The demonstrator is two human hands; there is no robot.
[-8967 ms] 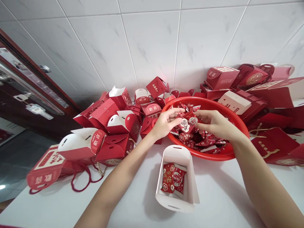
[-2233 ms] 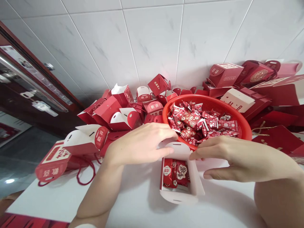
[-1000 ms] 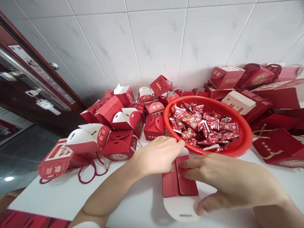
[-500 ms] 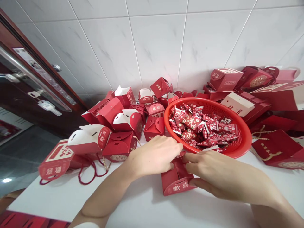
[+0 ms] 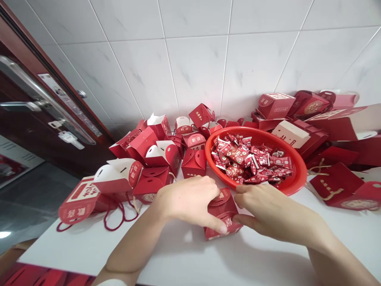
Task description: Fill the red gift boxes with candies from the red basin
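Observation:
A small red gift box (image 5: 224, 209) with pale lettering sits on the white table in front of me. My left hand (image 5: 190, 200) spans its left side, thumb pressed on the near flap and fingers at the far flap. On the right side, my right hand (image 5: 264, 210) has its thumb at the near flap and its fingers by the far corner. Both flaps lean inward over the top of the box. Just behind the hands stands a red plastic basket (image 5: 301, 174) holding several wrapped candies (image 5: 238, 153).
Several red gift boxes (image 5: 151, 182) crowd the left, some with rope handles (image 5: 114, 222). More boxes (image 5: 342, 186) are piled at the right. A tiled wall (image 5: 196, 71) rises behind the white table (image 5: 175, 254). At the left is a door with keys (image 5: 71, 139) in its lock.
The box's near flap, upright before, now tilts inward over the top. My left thumb has come forward onto that flap. The whole view has shifted slightly.

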